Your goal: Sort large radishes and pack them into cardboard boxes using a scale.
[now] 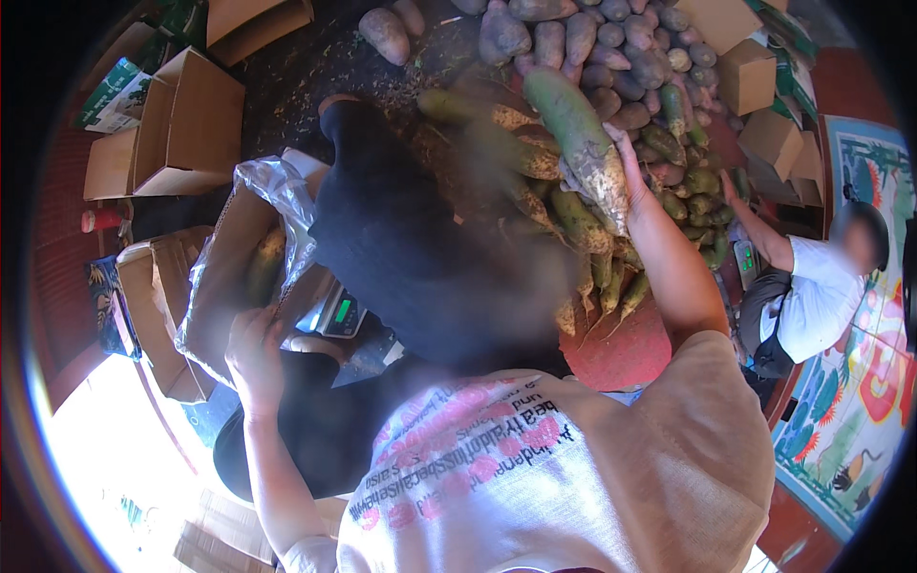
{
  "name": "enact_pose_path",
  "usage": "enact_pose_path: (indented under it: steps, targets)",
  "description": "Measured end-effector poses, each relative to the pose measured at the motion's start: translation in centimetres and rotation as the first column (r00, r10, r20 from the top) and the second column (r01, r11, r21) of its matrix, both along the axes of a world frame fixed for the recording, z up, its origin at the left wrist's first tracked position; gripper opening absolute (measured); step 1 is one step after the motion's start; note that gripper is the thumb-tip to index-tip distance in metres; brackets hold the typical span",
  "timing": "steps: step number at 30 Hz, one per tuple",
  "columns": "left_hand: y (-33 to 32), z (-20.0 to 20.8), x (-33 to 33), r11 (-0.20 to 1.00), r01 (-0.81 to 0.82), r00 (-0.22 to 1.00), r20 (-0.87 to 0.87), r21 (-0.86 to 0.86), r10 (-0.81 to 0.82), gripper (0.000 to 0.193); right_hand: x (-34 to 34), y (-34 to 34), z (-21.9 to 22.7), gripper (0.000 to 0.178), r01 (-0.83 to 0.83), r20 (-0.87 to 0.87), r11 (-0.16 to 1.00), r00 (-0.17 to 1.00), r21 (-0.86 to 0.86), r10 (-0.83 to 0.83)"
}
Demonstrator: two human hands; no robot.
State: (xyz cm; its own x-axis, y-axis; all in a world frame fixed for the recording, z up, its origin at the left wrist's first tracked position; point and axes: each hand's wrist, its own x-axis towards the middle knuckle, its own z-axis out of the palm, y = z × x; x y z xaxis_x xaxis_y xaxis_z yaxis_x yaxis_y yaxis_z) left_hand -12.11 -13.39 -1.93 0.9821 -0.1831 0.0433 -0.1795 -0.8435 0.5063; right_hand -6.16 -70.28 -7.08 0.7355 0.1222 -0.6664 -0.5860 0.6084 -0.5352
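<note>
My right hand (626, 177) is closed round a large green radish (568, 119), whose pale lower end is caked with soil. It is held up over a heap of green radishes (583, 229) with stringy roots. On the left, my left hand (254, 349) has its fingers curled on the near edge of a cardboard box (224, 253) lined with clear plastic (272, 181). Inside that box lies another radish (266, 267). Just right of the box, a scale (339, 313) with a lit green display is partly covered by my dark-clothed leg (382, 220).
Purple-skinned roots (564, 43) are piled at the back. Open cardboard boxes (191, 124) stand far left, and more boxes (750, 76) at far right. Another person (821, 301) in a white top sits right, reaching to the heap beside a second scale (745, 263). A red round surface (621, 353) lies near me.
</note>
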Motion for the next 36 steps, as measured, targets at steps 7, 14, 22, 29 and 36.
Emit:
enact_pose_path:
  steps: [7, 14, 22, 29, 36]
  targets:
    - [-0.4, 0.6, 0.2, 1.0, -0.008, 1.0, -0.013, -0.025, 0.007, 0.016, 1.3, 0.2, -0.3, 0.073, -0.129, 0.073, 0.898, 0.982, -0.42, 0.176]
    - [-0.9, 0.0, 0.3, 0.999, -0.042, 0.997, -0.058, -0.003, 0.041, 0.015, -3.7, 9.9, -14.6, 0.101, -0.583, -0.331, 0.261, 0.714, -0.769, 0.617]
    - [-1.0, -0.5, 0.5, 0.999, -0.035, 0.996, -0.078, 0.004, 0.035, 0.015, -3.6, 12.0, -20.3, 0.089, -0.295, -0.483, -0.393, 0.657, -0.871, 0.579]
    - [-0.9, -1.5, 0.2, 0.991, -0.102, 0.99, -0.091, 0.088, 0.11, 0.016, 6.5, 2.0, -19.6, 0.088, -0.353, -0.655, -0.58, 0.595, -0.734, 0.465]
    - [-1.4, 0.6, 0.8, 0.987, -0.153, 0.967, -0.199, 0.043, 0.159, 0.026, 7.5, 0.6, -17.5, 0.093, -0.257, -0.642, -0.602, 0.472, -0.756, 0.604]
